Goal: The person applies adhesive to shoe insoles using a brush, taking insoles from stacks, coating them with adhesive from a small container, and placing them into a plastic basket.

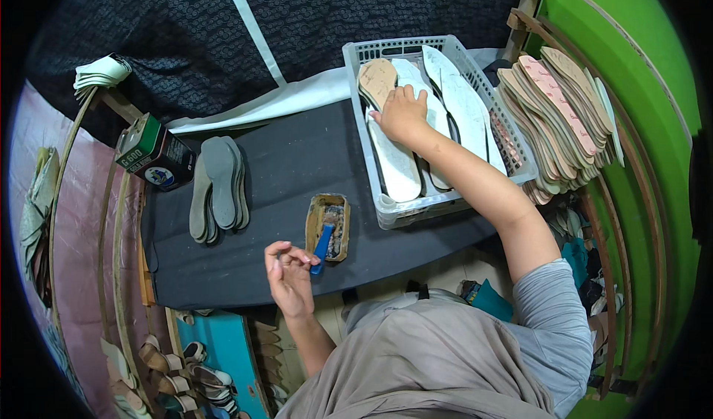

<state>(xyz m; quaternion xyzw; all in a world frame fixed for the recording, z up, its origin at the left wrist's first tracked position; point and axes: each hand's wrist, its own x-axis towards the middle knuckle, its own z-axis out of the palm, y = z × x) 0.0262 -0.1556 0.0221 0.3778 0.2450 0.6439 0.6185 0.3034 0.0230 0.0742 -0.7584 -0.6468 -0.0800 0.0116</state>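
My right hand [402, 114] reaches into a grey plastic basket [386, 213] and rests on the insoles [396, 168] lying inside, fingers on a tan one [376, 80]. My left hand [288, 273] hovers at the near edge of the dark table [290, 159], fingers loosely curled with nothing in them. Just right of it lies a small rectangular glue tin [328, 226] with a blue-handled brush [322, 247] resting in it. A short pile of grey insoles [219, 189] lies on the table to the left.
A green and black can [152, 154] stands at the table's left corner. Stacked tan and pink insoles [557, 115] fill a curved wooden rack on the right. More soles sit on racks at left [37, 204] and below [171, 367]. A blue bin [223, 345] sits under the table.
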